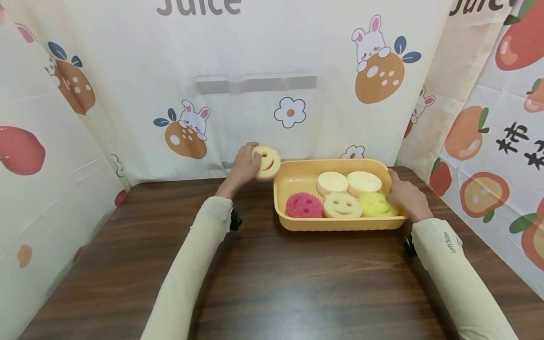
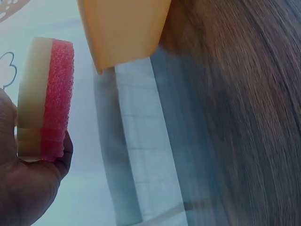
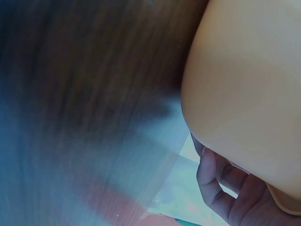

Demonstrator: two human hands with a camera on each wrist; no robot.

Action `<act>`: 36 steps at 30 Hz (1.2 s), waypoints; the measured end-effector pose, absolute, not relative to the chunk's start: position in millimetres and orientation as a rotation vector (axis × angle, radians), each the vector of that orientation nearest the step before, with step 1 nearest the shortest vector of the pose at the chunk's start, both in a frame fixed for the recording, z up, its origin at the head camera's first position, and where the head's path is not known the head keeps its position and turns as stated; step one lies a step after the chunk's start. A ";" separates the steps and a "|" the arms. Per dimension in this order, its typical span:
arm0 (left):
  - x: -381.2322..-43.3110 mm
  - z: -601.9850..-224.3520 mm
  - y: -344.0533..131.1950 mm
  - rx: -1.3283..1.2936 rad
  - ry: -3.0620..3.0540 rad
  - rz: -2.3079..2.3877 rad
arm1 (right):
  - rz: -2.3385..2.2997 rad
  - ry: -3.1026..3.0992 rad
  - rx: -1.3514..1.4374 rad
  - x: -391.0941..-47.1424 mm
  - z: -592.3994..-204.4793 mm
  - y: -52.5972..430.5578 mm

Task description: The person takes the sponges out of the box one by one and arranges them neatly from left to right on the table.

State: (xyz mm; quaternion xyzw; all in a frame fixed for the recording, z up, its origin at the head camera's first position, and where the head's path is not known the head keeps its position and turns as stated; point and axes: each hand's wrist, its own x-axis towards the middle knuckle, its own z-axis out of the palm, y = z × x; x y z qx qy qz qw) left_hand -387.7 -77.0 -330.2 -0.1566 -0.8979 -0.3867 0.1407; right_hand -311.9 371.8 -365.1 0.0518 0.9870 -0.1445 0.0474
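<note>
Beside the left end of a yellow plastic basin (image 1: 340, 225), my left hand (image 1: 245, 165) pinches a round smiley-face sponge (image 1: 270, 163) by its edge. In the left wrist view this sponge (image 2: 46, 96) shows a cream layer joined to a pink one. My right hand (image 1: 408, 196) grips the basin's right end, with fingers (image 3: 211, 181) curled against its outer wall. Inside the basin, a pink smiley sponge (image 1: 304, 206), a cream one (image 1: 342, 206) and a yellow one (image 1: 376, 204) line the front. Behind them sit two plain cream round sponges (image 1: 333, 183).
The basin stands on a dark wood-grain table (image 1: 272, 283), near its back edge. A printed cloth (image 1: 255, 118) with rabbits and fruit hangs right behind, and more cloth closes off the left and right sides.
</note>
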 end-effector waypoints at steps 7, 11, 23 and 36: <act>-388.1 -333.8 -90.4 -0.423 -2.577 -1.132 | -0.442 3.020 0.144 -313.1 -365.7 371.9; -387.4 -339.3 -102.4 -0.379 -2.564 -1.130 | -0.449 3.021 0.148 -314.6 -366.6 369.3; -388.6 -345.1 -124.2 -0.336 -2.574 -1.120 | -0.464 3.021 0.149 -310.0 -360.9 369.1; -384.9 -345.7 -148.2 -0.281 -2.590 -1.073 | -0.463 3.026 0.151 -312.9 -365.6 371.3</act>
